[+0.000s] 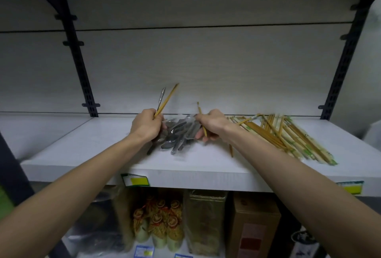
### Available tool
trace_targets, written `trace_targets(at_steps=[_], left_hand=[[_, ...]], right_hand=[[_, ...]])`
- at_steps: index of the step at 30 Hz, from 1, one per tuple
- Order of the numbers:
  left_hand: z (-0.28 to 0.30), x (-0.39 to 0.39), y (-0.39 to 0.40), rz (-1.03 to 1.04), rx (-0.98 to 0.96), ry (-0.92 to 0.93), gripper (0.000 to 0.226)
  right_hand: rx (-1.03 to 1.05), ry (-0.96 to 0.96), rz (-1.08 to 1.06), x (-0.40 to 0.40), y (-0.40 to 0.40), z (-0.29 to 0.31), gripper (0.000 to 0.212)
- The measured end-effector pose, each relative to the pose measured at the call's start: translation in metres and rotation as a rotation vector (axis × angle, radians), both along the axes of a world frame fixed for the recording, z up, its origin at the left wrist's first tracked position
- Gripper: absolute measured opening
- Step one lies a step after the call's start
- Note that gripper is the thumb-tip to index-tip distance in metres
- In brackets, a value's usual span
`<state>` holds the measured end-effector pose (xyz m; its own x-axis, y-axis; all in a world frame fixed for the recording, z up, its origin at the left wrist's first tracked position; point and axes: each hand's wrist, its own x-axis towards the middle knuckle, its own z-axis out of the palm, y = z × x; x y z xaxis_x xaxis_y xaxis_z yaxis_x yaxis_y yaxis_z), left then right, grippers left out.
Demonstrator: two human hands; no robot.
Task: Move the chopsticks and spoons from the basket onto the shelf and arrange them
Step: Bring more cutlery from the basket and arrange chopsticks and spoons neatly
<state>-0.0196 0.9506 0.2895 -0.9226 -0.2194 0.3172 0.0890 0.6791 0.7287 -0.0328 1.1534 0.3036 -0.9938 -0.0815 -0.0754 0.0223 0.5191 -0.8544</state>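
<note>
Two hands work near the middle of a white shelf (86, 148), whose bare board runs open to the left up to a black slotted upright (82, 66) and forward to its front edge. The left hand (145, 124) is curled round a chopstick pair (167, 99) and one metal spoon (160, 98), both rising up and to the right. Between the hands lies a heap of wrapped spoons (178, 134), handles mostly toward the front edge (blurred, so no count). The right hand (212, 123) pinches a single chopstick (201, 117), nearly upright; its lower fingers are hidden. Right of it, a spread of chopsticks (288, 136) lies with long axes running from back-left to front-right.
</note>
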Motion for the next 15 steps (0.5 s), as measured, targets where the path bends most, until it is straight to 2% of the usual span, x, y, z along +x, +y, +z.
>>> trace_targets(at_steps=[3, 6, 8, 11, 15], left_hand=[[0.001, -0.007, -0.004, -0.015, -0.18, 0.004, 0.026], [0.002, -0.012, -0.003, 0.037, -0.46, 0.113, 0.029], [0.01, -0.011, 0.006, 0.033, -0.508, 0.192, 0.029], [0.025, -0.008, 0.038, -0.103, -0.338, 0.168, 0.027], [0.036, -0.006, 0.107, -0.301, 0.091, -0.023, 0.025]], right_hand=[[-0.031, 0.05, -0.015, 0.004, 0.007, 0.001, 0.038], [0.011, 0.173, -0.074, 0.007, 0.026, 0.008, 0.039], [0.056, 0.252, -0.115, 0.008, 0.045, 0.013, 0.037], [0.035, 0.29, -0.141, 0.011, 0.08, 0.021, 0.032], [0.007, 0.315, -0.134, 0.011, 0.136, 0.023, 0.032]])
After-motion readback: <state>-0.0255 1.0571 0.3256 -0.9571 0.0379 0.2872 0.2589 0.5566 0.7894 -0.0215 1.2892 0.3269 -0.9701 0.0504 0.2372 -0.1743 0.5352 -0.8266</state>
